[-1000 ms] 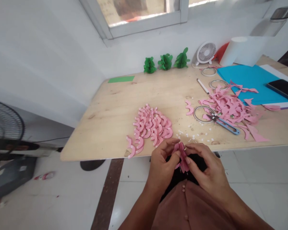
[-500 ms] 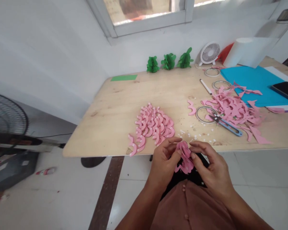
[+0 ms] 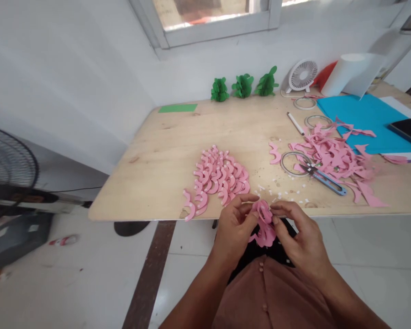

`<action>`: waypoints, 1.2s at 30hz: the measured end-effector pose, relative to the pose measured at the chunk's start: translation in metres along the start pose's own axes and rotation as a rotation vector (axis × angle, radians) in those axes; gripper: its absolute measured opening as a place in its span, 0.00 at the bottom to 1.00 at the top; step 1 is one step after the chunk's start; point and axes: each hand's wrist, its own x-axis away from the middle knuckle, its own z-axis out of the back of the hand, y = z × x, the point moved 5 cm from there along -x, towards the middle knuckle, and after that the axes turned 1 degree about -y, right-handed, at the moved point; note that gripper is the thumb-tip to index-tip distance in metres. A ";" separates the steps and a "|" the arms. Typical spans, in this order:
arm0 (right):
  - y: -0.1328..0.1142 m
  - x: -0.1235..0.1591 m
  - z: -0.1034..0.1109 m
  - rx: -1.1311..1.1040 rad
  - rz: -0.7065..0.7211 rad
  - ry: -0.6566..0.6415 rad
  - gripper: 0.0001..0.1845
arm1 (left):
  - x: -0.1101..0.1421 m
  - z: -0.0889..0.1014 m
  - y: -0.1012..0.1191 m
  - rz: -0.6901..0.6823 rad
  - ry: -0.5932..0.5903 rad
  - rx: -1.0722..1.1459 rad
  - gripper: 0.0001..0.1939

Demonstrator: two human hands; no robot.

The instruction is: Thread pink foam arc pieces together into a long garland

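Between my hands, just off the table's front edge, is a pink paper flower (image 3: pixel 265 228) made of layered scalloped pieces. My left hand (image 3: pixel 236 224) pinches its left side between thumb and fingers. On the opposite side, my right hand (image 3: pixel 296 228) grips the flower's edge with thumb and forefinger. Left of the hands on the table lies a pile of curved pink paper pieces (image 3: pixel 219 176), many with whitish strips at their ends. One scalloped pink piece (image 3: pixel 274 153) lies apart, beside a ring of tape (image 3: pixel 294 163).
Blue-handled snips (image 3: pixel 327 180) rest by pink paper scraps (image 3: pixel 339 153) on the right. Behind them are a pen (image 3: pixel 295 123), blue sheets (image 3: pixel 359 119), a phone (image 3: pixel 409 131) and a small white fan (image 3: pixel 302 75). Green paper shapes (image 3: pixel 242 86) stand along the wall; a green strip (image 3: pixel 178 108) lies left.
The upper layers of the pink paper flower have turned and spread a little between my fingers. Both hands keep their hold in nearly the same place.
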 end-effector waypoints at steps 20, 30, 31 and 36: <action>-0.001 -0.001 0.000 0.036 0.023 0.031 0.09 | -0.002 0.000 -0.002 0.021 -0.012 -0.004 0.15; -0.004 0.001 0.002 0.007 -0.020 0.012 0.08 | 0.001 -0.001 -0.001 0.012 -0.024 -0.078 0.15; -0.004 0.001 0.003 0.004 -0.020 0.014 0.08 | 0.001 -0.001 -0.001 0.009 -0.027 -0.084 0.15; -0.007 0.001 0.004 -0.001 0.026 0.017 0.08 | 0.003 -0.002 0.003 -0.079 -0.053 -0.117 0.11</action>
